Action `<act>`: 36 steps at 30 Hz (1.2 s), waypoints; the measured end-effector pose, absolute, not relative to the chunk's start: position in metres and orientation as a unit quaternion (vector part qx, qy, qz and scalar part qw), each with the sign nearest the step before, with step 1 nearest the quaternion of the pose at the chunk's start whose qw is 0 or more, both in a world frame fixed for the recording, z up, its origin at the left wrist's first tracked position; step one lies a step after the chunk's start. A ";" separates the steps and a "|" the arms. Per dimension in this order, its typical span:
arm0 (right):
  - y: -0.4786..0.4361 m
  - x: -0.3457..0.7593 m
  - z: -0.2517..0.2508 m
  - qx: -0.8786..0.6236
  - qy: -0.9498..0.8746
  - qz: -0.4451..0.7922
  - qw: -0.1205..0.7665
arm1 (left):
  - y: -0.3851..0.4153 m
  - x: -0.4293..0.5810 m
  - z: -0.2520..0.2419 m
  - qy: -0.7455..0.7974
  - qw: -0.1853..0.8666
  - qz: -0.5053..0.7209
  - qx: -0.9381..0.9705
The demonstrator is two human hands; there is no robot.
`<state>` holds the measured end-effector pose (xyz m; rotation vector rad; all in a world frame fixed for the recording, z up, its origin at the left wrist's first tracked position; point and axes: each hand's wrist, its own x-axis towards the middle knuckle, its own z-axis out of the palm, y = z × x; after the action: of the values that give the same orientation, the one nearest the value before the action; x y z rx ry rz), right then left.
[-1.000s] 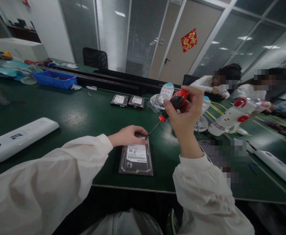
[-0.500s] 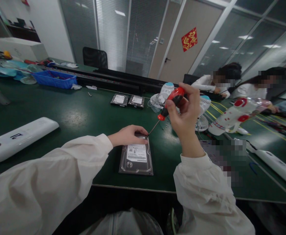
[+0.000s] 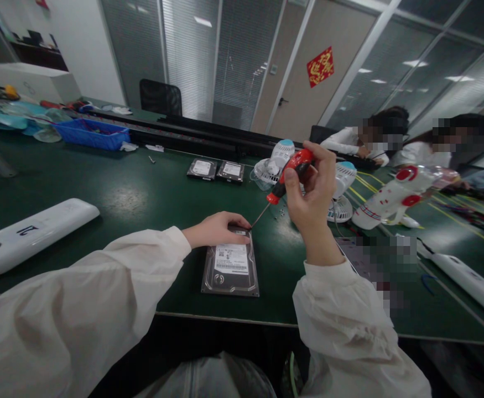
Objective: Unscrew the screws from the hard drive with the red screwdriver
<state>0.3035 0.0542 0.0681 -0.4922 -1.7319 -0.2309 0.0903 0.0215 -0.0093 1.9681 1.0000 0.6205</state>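
A hard drive (image 3: 230, 273) lies label up near the front edge of the green table. My left hand (image 3: 214, 229) rests across its far end, thumb and fingers gripping it there. My right hand (image 3: 314, 193) is closed round the red and black handle of a screwdriver (image 3: 278, 189), held at a slant. The screwdriver's tip meets the drive's far right corner, close to my left fingertips; the screw itself is too small to make out. Several small screws (image 3: 282, 211) lie on the table beyond the screwdriver's shaft.
Two more hard drives (image 3: 202, 169) sit farther back. Small white fans (image 3: 283, 152) stand behind my right hand. A blue basket (image 3: 94, 134) is at the back left, a white device (image 3: 34, 235) at the left. A red and white toy gun (image 3: 395, 196) lies right; two people sit beyond.
My right hand has shifted very slightly to the left around the screwdriver handle. The tip stays at the same corner, and my left hand and the drive have not moved.
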 end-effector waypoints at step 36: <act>0.055 0.306 0.067 -0.220 -0.740 -0.109 0.626 | 0.022 0.089 -0.011 0.396 0.407 0.237 0.789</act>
<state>0.3060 0.0549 0.0668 -0.5048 -1.6974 -0.2507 0.0885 0.0220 -0.0107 1.9886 0.9984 0.5978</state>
